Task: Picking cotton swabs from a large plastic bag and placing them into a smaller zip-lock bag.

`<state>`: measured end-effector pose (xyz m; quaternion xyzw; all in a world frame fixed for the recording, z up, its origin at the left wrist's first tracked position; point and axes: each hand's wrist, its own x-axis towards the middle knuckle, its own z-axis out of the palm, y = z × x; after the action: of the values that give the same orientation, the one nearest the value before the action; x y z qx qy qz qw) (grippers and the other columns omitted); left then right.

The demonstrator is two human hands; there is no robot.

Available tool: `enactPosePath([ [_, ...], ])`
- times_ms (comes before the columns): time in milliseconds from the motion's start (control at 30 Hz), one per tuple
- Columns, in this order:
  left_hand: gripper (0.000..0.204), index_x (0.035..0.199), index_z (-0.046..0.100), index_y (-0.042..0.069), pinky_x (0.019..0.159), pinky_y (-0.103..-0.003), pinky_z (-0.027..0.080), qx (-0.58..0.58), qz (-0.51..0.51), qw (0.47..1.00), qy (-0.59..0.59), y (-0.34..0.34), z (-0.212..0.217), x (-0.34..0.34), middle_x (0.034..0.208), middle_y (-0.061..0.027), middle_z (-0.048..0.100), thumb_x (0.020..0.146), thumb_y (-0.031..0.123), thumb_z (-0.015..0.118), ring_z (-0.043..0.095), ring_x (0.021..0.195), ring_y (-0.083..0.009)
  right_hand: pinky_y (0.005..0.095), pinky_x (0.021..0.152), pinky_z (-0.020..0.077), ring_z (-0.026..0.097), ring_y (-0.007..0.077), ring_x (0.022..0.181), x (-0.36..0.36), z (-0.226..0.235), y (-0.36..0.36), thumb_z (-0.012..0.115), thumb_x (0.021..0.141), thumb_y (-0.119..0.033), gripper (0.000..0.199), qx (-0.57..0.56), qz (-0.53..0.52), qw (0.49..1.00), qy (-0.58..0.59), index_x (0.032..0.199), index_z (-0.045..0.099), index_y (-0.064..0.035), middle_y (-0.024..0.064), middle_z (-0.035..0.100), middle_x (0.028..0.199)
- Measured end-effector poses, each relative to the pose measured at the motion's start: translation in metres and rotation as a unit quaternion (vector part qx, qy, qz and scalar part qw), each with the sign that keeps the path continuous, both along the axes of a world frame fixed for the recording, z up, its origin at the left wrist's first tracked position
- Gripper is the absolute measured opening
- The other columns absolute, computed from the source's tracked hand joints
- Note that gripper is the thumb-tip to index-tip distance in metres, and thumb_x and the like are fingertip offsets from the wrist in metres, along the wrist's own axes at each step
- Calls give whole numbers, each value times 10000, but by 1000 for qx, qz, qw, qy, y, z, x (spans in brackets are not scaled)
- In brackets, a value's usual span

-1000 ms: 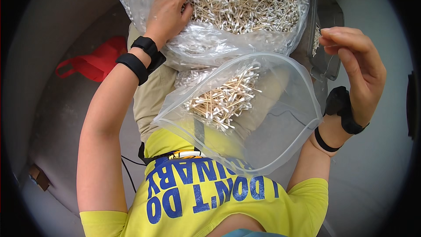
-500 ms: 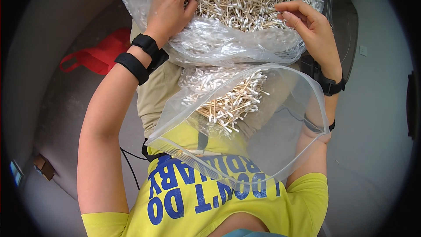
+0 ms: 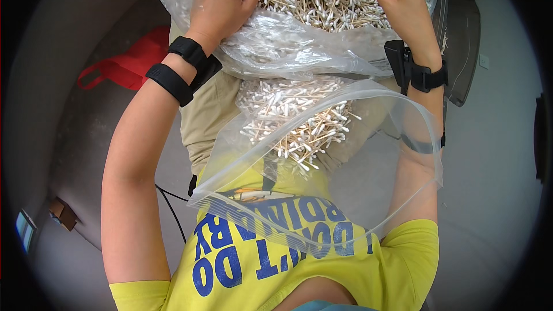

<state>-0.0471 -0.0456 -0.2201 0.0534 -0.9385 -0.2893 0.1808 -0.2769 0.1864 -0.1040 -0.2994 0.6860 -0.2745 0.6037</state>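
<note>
Perhaps my half-curled left hand (image 3: 220, 4) steadies the bag (image 3: 288, 52) beneath; whether it or my part-open right hand (image 3: 403, 11) grips swabs (image 3: 317, 0) is unclear.

Saw thin clear plastic in the large bag (image 3: 299, 49), crinkled and glossy, with bright glints along its folds. Found smoother translucent plastic in the zip bag (image 3: 368, 167), softly shiny and ribbed beside the mouth. Noted pale wood-like sticks and matt, cottony white tips on the cotton swabs (image 3: 322, 0). Saw soft matt cloth in the yellow shirt (image 3: 271, 282) and beige trousers (image 3: 210, 121), worn-looking blue print on the former, and dull black wrist straps (image 3: 168, 82).
</note>
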Motion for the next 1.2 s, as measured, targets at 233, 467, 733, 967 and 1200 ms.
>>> enactPosePath([
  [233, 243, 1102, 669, 124, 1025, -421, 417, -54, -2, 997, 60, -10, -19, -2, 1237, -65, 630, 870, 123, 600, 541, 1177, -316, 265, 760, 512, 661, 124, 848, 64, -58, -5, 633, 953, -162, 203, -218, -154, 852, 451, 1110, 700, -51, 46, 719, 945],
  [467, 233, 1078, 655, 94, 1016, -414, 423, -21, 8, 999, 33, -7, -9, 0, 1242, -69, 616, 852, 91, 603, 527, 1197, -313, 313, 723, 538, 698, 200, 812, 64, -56, -13, 641, 920, -122, 180, -187, -229, 841, 453, 1068, 701, -39, 109, 728, 924],
  [733, 217, 1063, 655, 88, 1010, -420, 428, -18, 8, 999, 35, -6, -9, 0, 1226, -68, 625, 853, 97, 604, 535, 1192, -311, 344, 790, 540, 676, 231, 900, 66, -59, -31, 749, 825, -167, 369, -152, -193, 874, 418, 1159, 660, -36, 128, 687, 1093],
  [967, 214, 1064, 654, 91, 1007, -412, 432, -18, 12, 999, 31, -6, -9, 1, 1222, -65, 630, 856, 102, 606, 540, 1189, -304, 380, 873, 510, 616, 274, 1021, 65, -65, -62, 843, 705, -219, 639, -243, 31, 823, 512, 1274, 577, -100, 138, 594, 1237],
  [1200, 211, 1065, 650, 98, 1010, -412, 433, -19, 11, 999, 33, -7, -12, 0, 1216, -74, 630, 859, 103, 609, 543, 1191, -307, 354, 687, 516, 649, 248, 741, 62, -70, -73, 763, 781, -121, 192, -184, -14, 904, 385, 942, 699, -38, 98, 691, 822],
])
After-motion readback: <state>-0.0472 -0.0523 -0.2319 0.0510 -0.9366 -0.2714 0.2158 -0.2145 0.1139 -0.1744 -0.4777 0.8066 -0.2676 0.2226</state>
